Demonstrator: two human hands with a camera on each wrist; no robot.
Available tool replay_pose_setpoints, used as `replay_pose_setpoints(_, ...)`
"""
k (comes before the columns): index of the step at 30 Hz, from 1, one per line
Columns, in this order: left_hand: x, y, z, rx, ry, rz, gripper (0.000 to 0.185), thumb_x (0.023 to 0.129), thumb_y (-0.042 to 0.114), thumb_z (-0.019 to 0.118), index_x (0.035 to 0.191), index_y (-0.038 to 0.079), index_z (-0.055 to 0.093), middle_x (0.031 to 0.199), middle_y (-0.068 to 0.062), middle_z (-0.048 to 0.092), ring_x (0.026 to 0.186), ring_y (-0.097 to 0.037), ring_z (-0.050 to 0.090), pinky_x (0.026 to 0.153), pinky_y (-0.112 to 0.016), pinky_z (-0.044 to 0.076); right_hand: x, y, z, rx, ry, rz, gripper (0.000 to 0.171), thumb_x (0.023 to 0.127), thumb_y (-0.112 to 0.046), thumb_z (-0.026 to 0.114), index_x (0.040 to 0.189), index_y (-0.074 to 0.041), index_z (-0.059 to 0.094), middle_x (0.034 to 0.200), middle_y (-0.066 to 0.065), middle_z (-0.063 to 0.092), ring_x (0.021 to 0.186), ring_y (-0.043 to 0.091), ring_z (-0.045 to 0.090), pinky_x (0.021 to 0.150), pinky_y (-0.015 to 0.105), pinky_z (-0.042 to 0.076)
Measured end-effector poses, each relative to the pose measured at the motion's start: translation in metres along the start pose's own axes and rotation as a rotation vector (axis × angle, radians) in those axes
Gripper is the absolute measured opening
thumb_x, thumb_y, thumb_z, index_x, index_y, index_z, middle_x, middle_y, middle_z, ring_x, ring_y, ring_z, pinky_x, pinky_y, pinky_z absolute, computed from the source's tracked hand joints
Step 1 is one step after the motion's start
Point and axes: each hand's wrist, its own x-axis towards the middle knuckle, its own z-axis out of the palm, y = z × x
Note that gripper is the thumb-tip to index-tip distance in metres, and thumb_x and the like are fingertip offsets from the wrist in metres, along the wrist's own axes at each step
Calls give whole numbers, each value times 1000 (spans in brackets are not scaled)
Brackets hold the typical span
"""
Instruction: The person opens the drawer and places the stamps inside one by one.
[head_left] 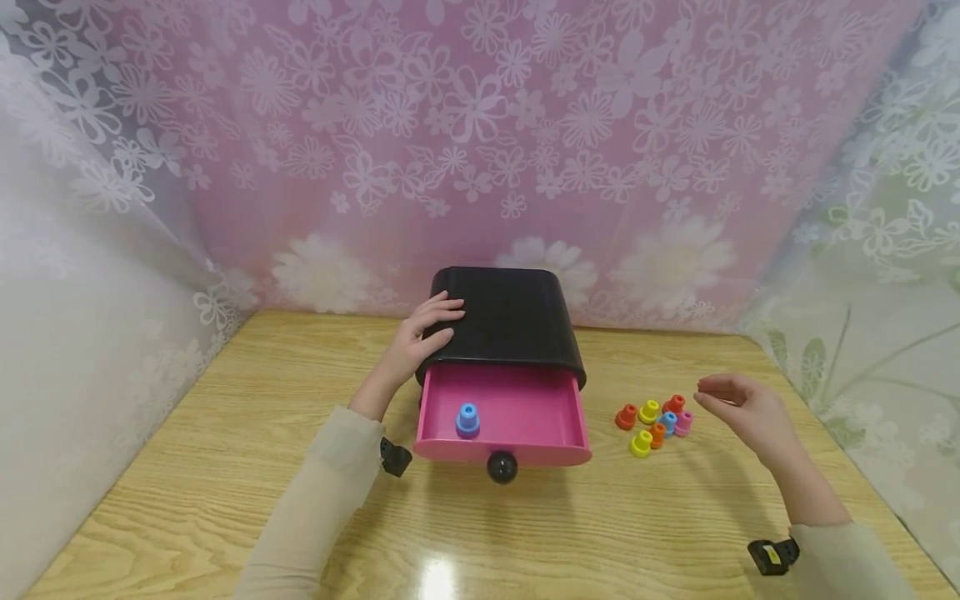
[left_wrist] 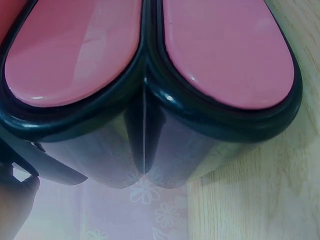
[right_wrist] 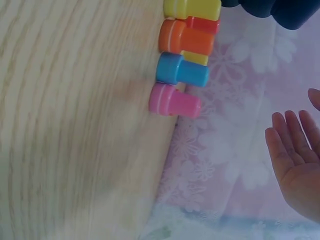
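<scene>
Pink peg (head_left: 683, 423) lies just beside right hand (head_left: 746, 410) fingers (head_left: 712, 390), untouched.

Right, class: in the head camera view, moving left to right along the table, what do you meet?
Left hand → blue peg in the pink drawer → black knob → cluster of coloured pegs → right hand.
</scene>
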Motion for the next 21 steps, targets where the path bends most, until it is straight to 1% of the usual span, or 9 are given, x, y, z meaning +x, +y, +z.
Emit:
replay_pose_setpoints(4, 1, 0, 0, -2, 3, 4, 31, 83, -10, 45, 113, -17, 49, 126, -30, 40, 129, -36, 17, 103, -48, 13, 7, 7, 2, -13, 3, 18, 40, 86, -27, 57, 111, 5, 54, 105, 22, 56, 78, -18, 40, 62, 11, 43)
replay_pose_setpoints(7, 2, -14, -1, -2, 3, 14, 31, 87, -1, 47, 115, -13, 51, 128, -25, 42, 130, -29, 18, 103, -47, 13, 12, 14, 4, -15, 11, 18, 41, 86, -26, 57, 110, 7, 54, 104, 25, 56, 77, -18, 40, 61, 11, 42)
replay_pose_setpoints(8, 2, -15, -2, -5, 2, 15, 31, 87, 0, 47, 115, -13, 52, 128, -24, 42, 130, -29, 18, 103, -47, 13, 14, 16, 5, -19, 10, 16, 40, 86, -26, 57, 109, 8, 54, 104, 25, 57, 77, -17, 41, 61, 11, 43)
replay_pose_setpoints(11, 2, -15, -2, -4, 6, 24, 31, 86, -1, 47, 114, -13, 52, 127, -25, 42, 130, -30, 18, 103, -47, 13, 21, 23, 9, -31, 0, 15, 39, 86, -25, 57, 107, 8, 55, 102, 26, 57, 81, 3, 55, 61, 13, 43)
replay_pose_setpoints(12, 1, -11, -2, -4, 8, 18, 30, 85, -5, 47, 114, -14, 51, 127, -27, 42, 129, -32, 18, 103, -48, 13, 24, 25, 10, -36, -10, 16, 39, 86, -25, 57, 107, 9, 55, 102, 26, 57, 83, 11, 57, 61, 15, 44)
replay_pose_setpoints(14, 1, -1, -1, -2, 10, 13, 31, 83, -11, 46, 112, -17, 50, 126, -30, 41, 128, -37, 17, 103, -50, 13, 28, 30, 14, -44, -26, 19, 39, 86, -25, 57, 106, 9, 55, 100, 26, 58, 87, 30, 58, 63, 20, 47)
replay_pose_setpoints(15, 1, -1, -1, 2, 9, 11, 31, 83, -11, 45, 112, -17, 50, 125, -30, 41, 128, -37, 17, 103, -50, 13, 30, 32, 15, -46, -35, 25, 40, 86, -25, 58, 105, 10, 55, 100, 27, 58, 89, 37, 56, 65, 24, 49)
replay_pose_setpoints(19, 0, 0, 0, 4, 0, 8, 31, 82, -11, 45, 112, -18, 50, 126, -31, 40, 128, -38, 17, 102, -50, 13, 35, 39, 23, -62, -63, 40, 39, 84, -20, 60, 104, 12, 54, 97, 28, 59, 89, 39, 56, 69, 39, 50)
replay_pose_setpoints(21, 0, -1, 0, 2, -3, 11, 31, 82, -11, 45, 112, -18, 49, 126, -31, 40, 128, -38, 17, 103, -50, 13, 38, 41, 26, -77, -86, 48, 38, 84, -19, 60, 104, 13, 53, 96, 28, 58, 88, 39, 56, 69, 42, 49)
